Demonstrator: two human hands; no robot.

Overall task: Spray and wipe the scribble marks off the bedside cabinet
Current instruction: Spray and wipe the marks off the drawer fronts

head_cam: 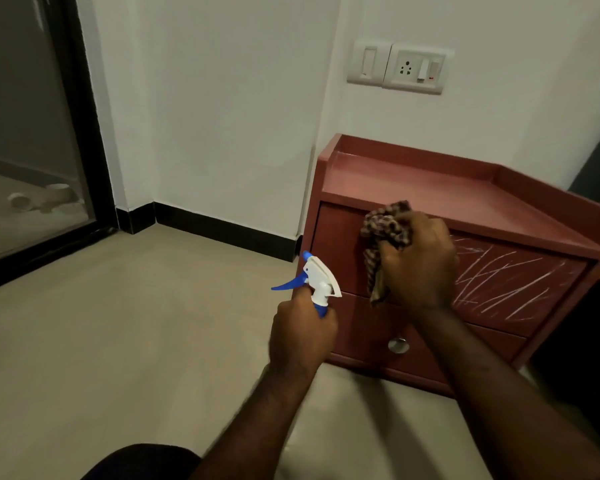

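Your left hand (302, 337) grips a spray bottle (317, 282), your right hand (418, 261) clutches a cloth (385, 226) against the bedside cabinet (430, 188) beside white scribble marks (499, 282).

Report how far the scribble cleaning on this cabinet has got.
Done: the left of the upper drawer front shows no marks. In hand: the right hand holds a bunched cloth against that drawer; the left hand grips the spray bottle. Left: white scribble marks cover the drawer's right part.

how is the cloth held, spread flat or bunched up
Bunched up: the right hand grips the cloth as a crumpled wad, one end dangling, in front of the cabinet's top drawer.
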